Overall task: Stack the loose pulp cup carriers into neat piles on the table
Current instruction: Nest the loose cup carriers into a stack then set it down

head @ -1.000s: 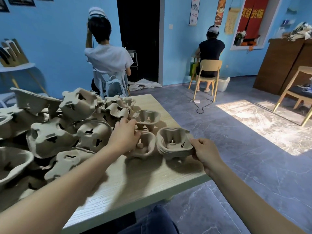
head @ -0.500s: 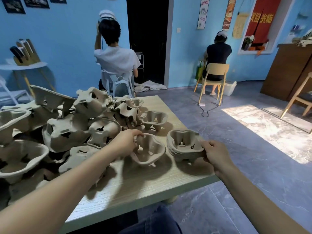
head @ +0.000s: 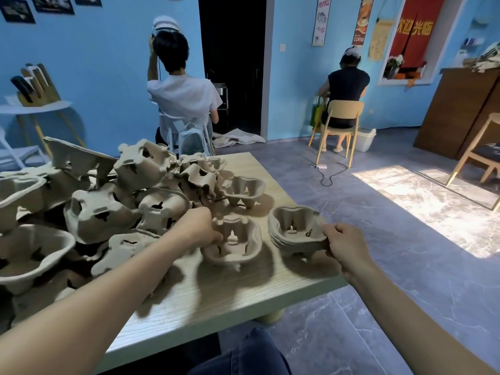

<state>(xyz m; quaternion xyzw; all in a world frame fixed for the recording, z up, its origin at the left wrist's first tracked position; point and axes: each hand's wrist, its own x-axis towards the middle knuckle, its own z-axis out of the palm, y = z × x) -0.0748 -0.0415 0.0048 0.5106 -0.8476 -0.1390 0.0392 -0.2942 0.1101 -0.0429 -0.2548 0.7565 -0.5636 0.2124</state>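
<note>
Left hand [head: 201, 230] grips the rim of a single moulded pulp cup carrier [head: 234, 243]; right hand [head: 343, 244] pinches a nested carrier stack [head: 296, 231] on the pale woodgrain surface [head: 216, 293].

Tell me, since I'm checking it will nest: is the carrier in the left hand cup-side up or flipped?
Cup-side up. The carrier in the left hand shows its open hollows, feet pointing down.

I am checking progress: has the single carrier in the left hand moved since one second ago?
Yes. The carrier has come toward the table's near edge, beside the pile.
</note>
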